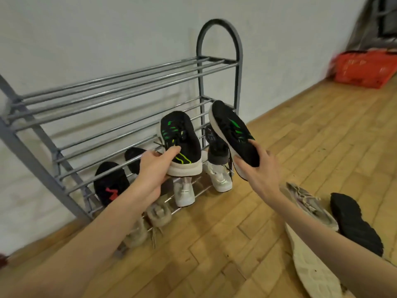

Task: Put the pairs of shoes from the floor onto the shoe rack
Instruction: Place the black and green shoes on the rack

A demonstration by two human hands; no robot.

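Rack (pixel 120 87) first, since it fills most of my view: a grey metal shoe rack of bar shelves against the white wall, its top shelf bare, its lower shelves already carrying a black shoe with a red mark (pixel 110 186), white sneakers (pixel 184 193) and a beige pair (pixel 159 214). I hold one black-and-green shoe (pixel 180 143) in my left hand (pixel 150 173), fingers wrapped round its heel and sole, toe pointing up at the middle shelf; my right hand (pixel 255 168) grips the matching shoe (pixel 232 134) the same way, just beside the rack's right upright. To do this well I judge I should level both shoes, slide them toe-first onto free bars side by side, and let the soles bridge at least two bars before letting go, or they may tip through. A grey-white shoe (pixel 309 203) and a black shoe (pixel 354 224) lie on the wooden floor (pixel 257 244) at my right, partly behind my forearm and cut by the frame edge; I cannot tell whether their partners are near. The dark shoe (pixel 214 147) between my hands is half hidden, and the orange object (pixel 363 69) far back is blurred.
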